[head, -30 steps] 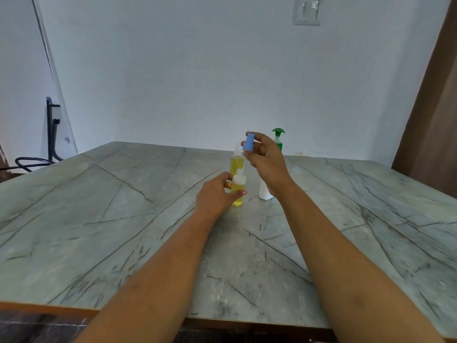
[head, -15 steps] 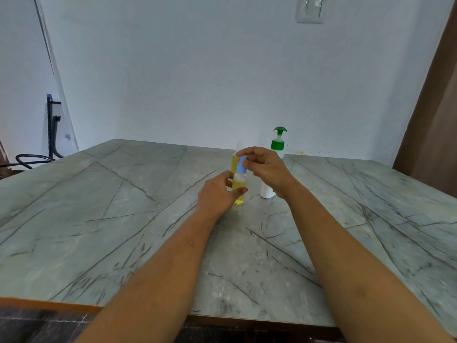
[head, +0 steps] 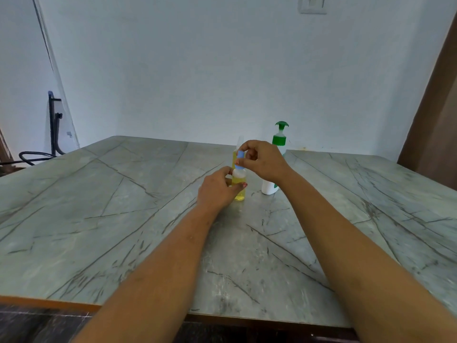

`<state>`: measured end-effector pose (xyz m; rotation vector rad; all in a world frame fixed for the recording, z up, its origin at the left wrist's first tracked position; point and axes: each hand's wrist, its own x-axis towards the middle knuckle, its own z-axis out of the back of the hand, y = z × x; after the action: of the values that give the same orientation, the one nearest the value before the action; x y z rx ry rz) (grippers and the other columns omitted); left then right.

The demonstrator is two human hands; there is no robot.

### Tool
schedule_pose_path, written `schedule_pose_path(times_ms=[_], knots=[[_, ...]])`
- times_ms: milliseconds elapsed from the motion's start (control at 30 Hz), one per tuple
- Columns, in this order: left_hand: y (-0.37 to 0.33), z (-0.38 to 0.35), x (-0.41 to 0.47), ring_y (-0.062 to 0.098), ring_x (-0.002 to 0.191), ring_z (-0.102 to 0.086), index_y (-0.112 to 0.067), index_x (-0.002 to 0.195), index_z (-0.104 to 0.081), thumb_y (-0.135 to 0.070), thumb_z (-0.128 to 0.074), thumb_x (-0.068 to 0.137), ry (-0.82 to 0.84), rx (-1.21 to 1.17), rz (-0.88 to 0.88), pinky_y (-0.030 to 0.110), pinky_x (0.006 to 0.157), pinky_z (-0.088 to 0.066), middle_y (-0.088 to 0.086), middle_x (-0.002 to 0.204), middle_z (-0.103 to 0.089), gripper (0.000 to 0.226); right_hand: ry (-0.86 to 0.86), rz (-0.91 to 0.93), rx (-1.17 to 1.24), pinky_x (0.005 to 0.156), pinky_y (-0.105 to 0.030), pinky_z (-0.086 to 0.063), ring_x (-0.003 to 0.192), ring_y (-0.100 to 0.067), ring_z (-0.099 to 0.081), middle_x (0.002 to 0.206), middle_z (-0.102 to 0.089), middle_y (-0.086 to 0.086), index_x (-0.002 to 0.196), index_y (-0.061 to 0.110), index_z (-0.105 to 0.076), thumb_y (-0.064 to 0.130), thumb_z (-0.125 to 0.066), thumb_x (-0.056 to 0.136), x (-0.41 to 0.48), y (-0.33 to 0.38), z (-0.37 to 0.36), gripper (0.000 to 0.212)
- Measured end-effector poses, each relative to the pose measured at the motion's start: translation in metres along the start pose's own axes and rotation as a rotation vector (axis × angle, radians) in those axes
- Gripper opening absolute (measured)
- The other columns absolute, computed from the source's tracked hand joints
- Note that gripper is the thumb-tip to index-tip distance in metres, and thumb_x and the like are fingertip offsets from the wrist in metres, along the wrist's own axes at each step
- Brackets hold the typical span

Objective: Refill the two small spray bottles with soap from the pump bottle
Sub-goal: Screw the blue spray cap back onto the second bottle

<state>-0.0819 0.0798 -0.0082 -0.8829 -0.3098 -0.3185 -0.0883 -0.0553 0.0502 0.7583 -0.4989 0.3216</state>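
On the marble table (head: 99, 206), the left hand (head: 217, 191) curls round the near spray bottle (head: 240, 195), which stands upright and holds yellow liquid; the right hand (head: 262, 162) pinches the blue cap (head: 239, 160) right over its white nozzle; the second spray bottle (head: 240, 142) stands just behind, with the pump bottle (head: 279, 139) to its right. The cap may seat crooked and jam; a hard push could tip the slim bottle into its neighbour, should the left grip slacken.
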Motion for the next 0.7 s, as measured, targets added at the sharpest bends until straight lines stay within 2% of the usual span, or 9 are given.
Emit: schedule_pose_path(times_ms=[100, 167, 233, 300, 500, 700], knots=[[-0.001, 0.000, -0.001, 0.020, 0.101, -0.060, -0.022, 0.128, -0.050, -0.042, -0.064, 0.082, -0.002, 0.020, -0.011, 0.043, 0.092, -0.048, 0.003, 0.111, -0.066, 0.052, 0.073, -0.038, 0.094, 0.080, -0.020, -0.048, 0.093, -0.008, -0.055, 0.105, -0.058, 0.001, 0.106, 0.013, -0.064, 0.020, -0.076, 0.077, -0.006, -0.001, -0.005, 0.032], [-0.001, 0.000, 0.000, 0.021, 0.100, -0.060, -0.023, 0.125, -0.051, -0.042, -0.064, 0.083, 0.002, 0.036, -0.012, 0.043, 0.092, -0.048, 0.003, 0.112, -0.066, 0.048, 0.124, -0.074, 0.256, 0.090, -0.025, -0.051, 0.104, -0.014, -0.058, 0.115, -0.060, -0.005, 0.118, 0.011, -0.058, 0.005, -0.070, 0.081, -0.010, -0.002, -0.005, 0.040], [-0.001, -0.002, 0.000, 0.020, 0.100, -0.060, -0.022, 0.124, -0.051, -0.042, -0.063, 0.083, 0.010, 0.040, -0.010, 0.041, 0.092, -0.048, 0.004, 0.114, -0.065, 0.047, 0.126, -0.076, 0.328, 0.089, -0.022, -0.051, 0.107, -0.015, -0.060, 0.116, -0.061, -0.009, 0.125, 0.009, -0.054, -0.006, -0.062, 0.083, -0.013, -0.003, -0.002, 0.046], [-0.001, -0.003, 0.001, 0.020, 0.100, -0.060, -0.021, 0.124, -0.051, -0.042, -0.063, 0.083, 0.012, 0.045, -0.014, 0.040, 0.092, -0.049, 0.004, 0.115, -0.065, 0.048, 0.111, -0.070, 0.349, 0.082, -0.016, -0.051, 0.104, -0.011, -0.061, 0.113, -0.062, -0.007, 0.126, 0.009, -0.052, -0.009, -0.060, 0.083, -0.015, -0.004, -0.001, 0.047], [0.001, -0.003, 0.001, 0.020, 0.100, -0.061, -0.022, 0.124, -0.051, -0.044, -0.063, 0.083, -0.004, 0.050, -0.013, 0.041, 0.091, -0.049, 0.003, 0.114, -0.065, 0.047, -0.008, -0.033, 0.207, 0.072, -0.003, -0.046, 0.083, -0.005, -0.060, 0.104, -0.063, -0.005, 0.121, 0.008, -0.057, -0.001, -0.071, 0.078, -0.012, 0.000, -0.006, 0.047], [0.002, -0.004, 0.002, 0.020, 0.100, -0.060, -0.023, 0.124, -0.052, -0.041, -0.061, 0.085, 0.008, 0.040, -0.015, 0.042, 0.091, -0.049, 0.003, 0.115, -0.064, 0.044, -0.048, -0.038, 0.108, 0.068, -0.003, -0.044, 0.088, -0.010, -0.059, 0.111, -0.065, -0.010, 0.118, 0.009, -0.058, 0.006, -0.073, 0.078, -0.011, 0.002, -0.009, 0.043]])
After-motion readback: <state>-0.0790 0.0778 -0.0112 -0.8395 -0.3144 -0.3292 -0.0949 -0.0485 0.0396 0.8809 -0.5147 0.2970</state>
